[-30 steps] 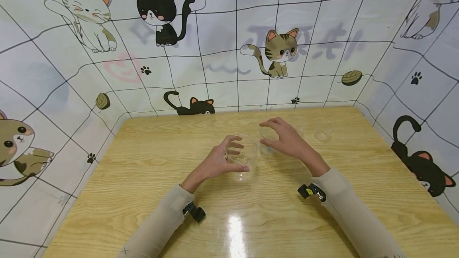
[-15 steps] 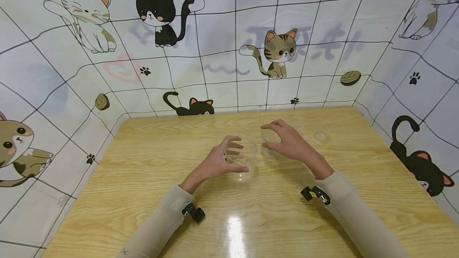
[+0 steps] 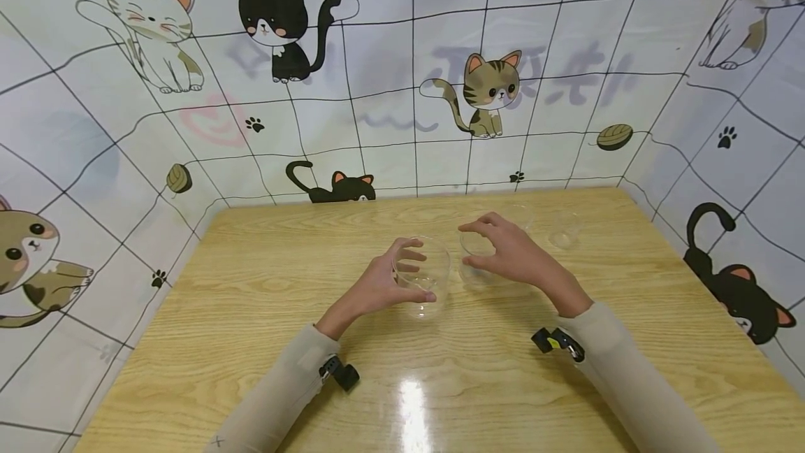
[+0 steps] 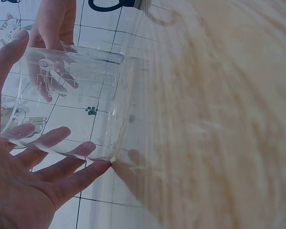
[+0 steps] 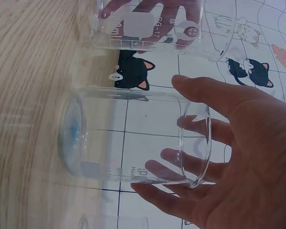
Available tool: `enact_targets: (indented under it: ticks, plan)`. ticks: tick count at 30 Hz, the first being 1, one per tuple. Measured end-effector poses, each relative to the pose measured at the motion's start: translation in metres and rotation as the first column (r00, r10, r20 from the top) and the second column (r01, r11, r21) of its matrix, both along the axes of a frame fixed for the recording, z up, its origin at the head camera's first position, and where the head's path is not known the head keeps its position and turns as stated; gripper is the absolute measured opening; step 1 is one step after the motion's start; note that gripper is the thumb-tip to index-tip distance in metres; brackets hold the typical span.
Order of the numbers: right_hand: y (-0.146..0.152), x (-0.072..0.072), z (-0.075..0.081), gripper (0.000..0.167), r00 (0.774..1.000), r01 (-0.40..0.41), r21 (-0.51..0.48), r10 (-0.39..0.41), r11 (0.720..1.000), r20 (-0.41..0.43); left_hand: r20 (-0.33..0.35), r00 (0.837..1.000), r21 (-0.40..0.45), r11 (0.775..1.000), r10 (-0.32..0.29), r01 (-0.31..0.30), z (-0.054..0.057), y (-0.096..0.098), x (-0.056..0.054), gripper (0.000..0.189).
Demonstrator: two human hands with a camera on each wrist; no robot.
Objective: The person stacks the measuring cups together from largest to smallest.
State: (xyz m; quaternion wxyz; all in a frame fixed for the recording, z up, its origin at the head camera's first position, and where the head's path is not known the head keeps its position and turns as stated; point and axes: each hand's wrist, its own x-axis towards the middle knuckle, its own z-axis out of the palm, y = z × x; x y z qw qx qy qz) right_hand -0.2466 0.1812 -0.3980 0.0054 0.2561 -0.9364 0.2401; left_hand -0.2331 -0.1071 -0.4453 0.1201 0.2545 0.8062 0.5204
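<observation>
My left hand point(image 3: 380, 284) grips a large clear glass beaker point(image 3: 435, 268) from its left side, thumb at the front and fingers behind. The left wrist view shows that beaker point(image 4: 81, 100) upright at the wood table, with printed white markings. My right hand point(image 3: 512, 254) curves round a narrower clear beaker point(image 3: 474, 275) just to the right. In the right wrist view this beaker point(image 5: 133, 136) has white print and a bluish base; the thumb lies along one side near the rim, the fingers on the other. The two beakers stand close side by side.
Behind my right hand stands another clear glass vessel point(image 3: 520, 214), partly hidden. A small clear glass vessel point(image 3: 564, 231) is farther right. The wooden table point(image 3: 283, 250) meets a cat-print wall covering point(image 3: 390, 110) at the back and sides.
My right hand and the narrower beaker have shifted slightly right and toward me, slightly away from the large beaker. My left hand and its beaker stay put.
</observation>
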Motion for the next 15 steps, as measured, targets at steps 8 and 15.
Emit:
enact_targets:
  ticks: [8,15]
  plan:
    - [0.001,0.005,0.009,0.057,1.0,-0.008,0.029,0.008,1.0,0.018,0.001,1.0,0.006,1.0,-0.009,0.009,0.001,0.002,0.0,0.094]
    - [0.002,0.006,0.012,0.055,0.999,-0.036,0.052,0.035,0.998,0.03,0.005,1.0,0.0,1.0,-0.005,0.005,0.002,0.0,0.0,0.095]
